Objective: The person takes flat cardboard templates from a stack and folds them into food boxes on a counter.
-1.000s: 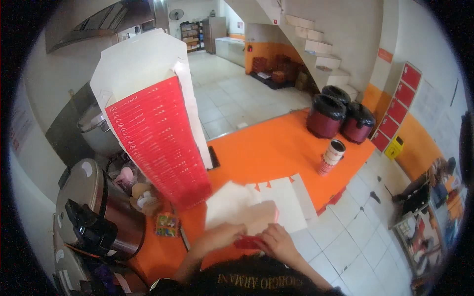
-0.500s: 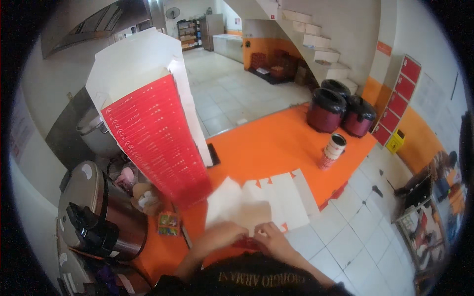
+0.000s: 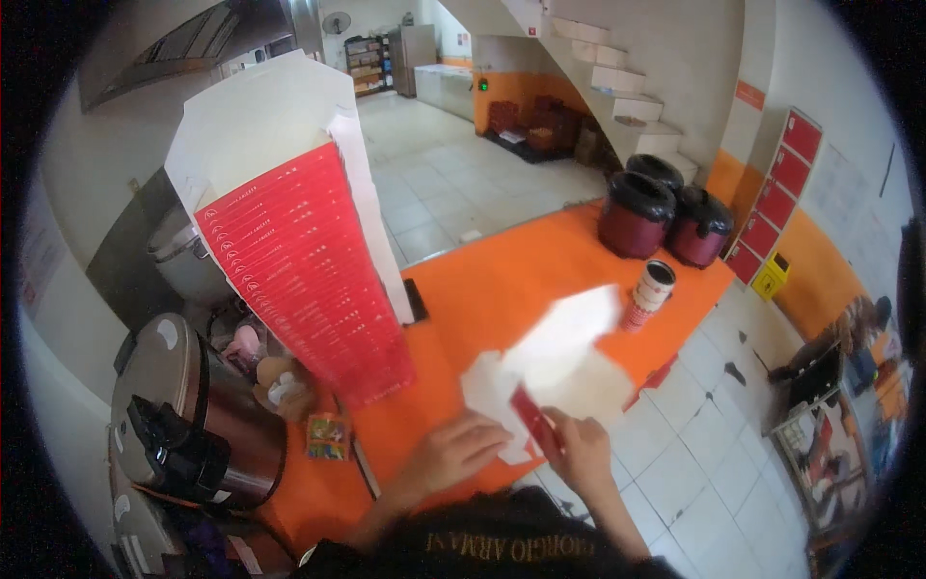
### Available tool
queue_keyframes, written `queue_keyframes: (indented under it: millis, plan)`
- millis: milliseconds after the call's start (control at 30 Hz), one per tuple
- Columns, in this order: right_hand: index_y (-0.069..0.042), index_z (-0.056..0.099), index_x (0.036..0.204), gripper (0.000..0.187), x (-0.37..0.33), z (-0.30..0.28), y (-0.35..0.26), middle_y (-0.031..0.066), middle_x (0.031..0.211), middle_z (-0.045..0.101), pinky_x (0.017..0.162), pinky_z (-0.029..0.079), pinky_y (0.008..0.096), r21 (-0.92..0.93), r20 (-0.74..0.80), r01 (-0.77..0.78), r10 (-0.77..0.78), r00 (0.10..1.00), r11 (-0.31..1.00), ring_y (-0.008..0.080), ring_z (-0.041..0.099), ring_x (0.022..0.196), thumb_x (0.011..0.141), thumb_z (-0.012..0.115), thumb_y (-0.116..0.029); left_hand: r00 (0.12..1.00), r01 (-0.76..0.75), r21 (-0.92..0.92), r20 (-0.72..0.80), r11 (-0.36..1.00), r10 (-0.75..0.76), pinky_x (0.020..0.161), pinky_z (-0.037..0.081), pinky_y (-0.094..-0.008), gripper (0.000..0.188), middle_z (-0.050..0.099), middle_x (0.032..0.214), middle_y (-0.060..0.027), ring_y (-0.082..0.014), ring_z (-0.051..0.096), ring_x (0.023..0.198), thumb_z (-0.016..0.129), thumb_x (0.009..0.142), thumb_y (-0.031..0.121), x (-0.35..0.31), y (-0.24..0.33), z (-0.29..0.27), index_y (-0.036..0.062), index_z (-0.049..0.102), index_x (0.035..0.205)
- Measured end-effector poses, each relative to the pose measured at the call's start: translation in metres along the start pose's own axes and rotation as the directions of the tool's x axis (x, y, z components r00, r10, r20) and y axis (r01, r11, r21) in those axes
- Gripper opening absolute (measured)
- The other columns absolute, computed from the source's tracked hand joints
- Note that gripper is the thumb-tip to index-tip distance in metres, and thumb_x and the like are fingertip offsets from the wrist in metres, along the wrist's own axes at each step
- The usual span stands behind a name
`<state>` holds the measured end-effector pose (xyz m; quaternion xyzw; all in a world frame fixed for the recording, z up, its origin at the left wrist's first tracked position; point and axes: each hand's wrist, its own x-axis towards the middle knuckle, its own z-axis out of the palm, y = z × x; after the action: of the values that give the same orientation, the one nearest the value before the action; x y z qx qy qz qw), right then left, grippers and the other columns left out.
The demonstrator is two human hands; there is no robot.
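Orange tabletop [image 3: 463, 299] spreads, in the head view, to the right of a tall stack of red boxes [image 3: 309, 270]. An opened white carton [image 3: 569, 372], slightly blurred, lies right of the stack and nearer the person. It looks light, thin and easily creased, probably stiffest along its folds, so its red panel [image 3: 528, 413] seems the surest hold. The right hand [image 3: 579, 449] pinches that panel, most of the carton beyond its fingers. The left hand [image 3: 458, 454], on the stack's side of the carton, has loosely bent fingers beside a white flap; whether they grip it, I cannot tell.
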<state>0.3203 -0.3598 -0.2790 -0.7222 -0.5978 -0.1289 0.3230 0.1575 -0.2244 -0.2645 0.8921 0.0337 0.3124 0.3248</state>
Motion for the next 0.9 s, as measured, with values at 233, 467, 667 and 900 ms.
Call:
queue_keyframes:
  millis: [233, 467, 667, 900]
  plan:
    - [-0.003, 0.055, 0.109, 0.042, -0.009, 0.012, -0.022, 0.0033, 0.061, 0.056, 0.047, 0.044, 0.0316, 0.251, -0.091, 0.195, -0.178, 0.980, 0.948, 0.0201, 0.055, 0.049, 0.069, 0.068, -0.003, 0.972, 0.225, -0.052, 0.076, 0.973, -0.221, 0.104, 0.030, -0.0433, 0.109, 0.016, 0.136, -0.0199, -0.0370, 0.019, 0.131, 0.080, 0.059, 0.020, -0.002, -0.006, 0.033, 0.0063, 0.008, 0.139]
    - [-0.003, 0.046, 0.124, 0.061, -0.002, -0.006, -0.014, 0.0153, 0.104, 0.061, 0.084, 0.047, 0.0365, 0.563, 0.137, 0.008, -0.103, 0.985, 0.826, 0.0289, 0.060, 0.095, 0.071, 0.072, -0.017, 0.931, 0.321, -0.050, 0.202, 0.946, -0.305, 0.108, 0.017, -0.0472, 0.121, 0.005, 0.141, -0.0253, -0.0394, 0.008, 0.133, 0.075, 0.063, 0.037, -0.014, -0.017, 0.023, 0.0014, -0.011, 0.139]
    - [-0.001, 0.027, 0.137, 0.089, -0.002, -0.020, 0.006, 0.0241, 0.142, 0.022, 0.105, 0.022, 0.0427, 0.388, -0.156, -0.127, 0.201, 0.967, 0.913, 0.0356, 0.023, 0.132, 0.072, 0.066, -0.049, 0.963, 0.149, -0.324, -0.168, 0.934, -0.212, 0.108, 0.011, -0.0440, 0.102, 0.016, 0.141, -0.0259, -0.0378, 0.014, 0.132, 0.059, 0.073, 0.053, -0.037, -0.037, 0.005, -0.0040, 0.006, 0.139]
    - [0.004, -0.003, 0.139, 0.100, -0.036, 0.002, 0.019, 0.0193, 0.148, 0.001, 0.109, 0.009, 0.0400, 0.804, 0.315, -0.380, 0.213, 0.925, 0.458, 0.0295, 0.005, 0.137, 0.081, 0.050, -0.057, 0.836, 0.336, -0.778, -0.012, 0.531, -0.548, 0.105, 0.017, -0.0434, 0.092, 0.023, 0.137, -0.0230, -0.0343, 0.021, 0.128, 0.055, 0.077, 0.052, -0.060, -0.040, 0.010, -0.0035, 0.013, 0.137]
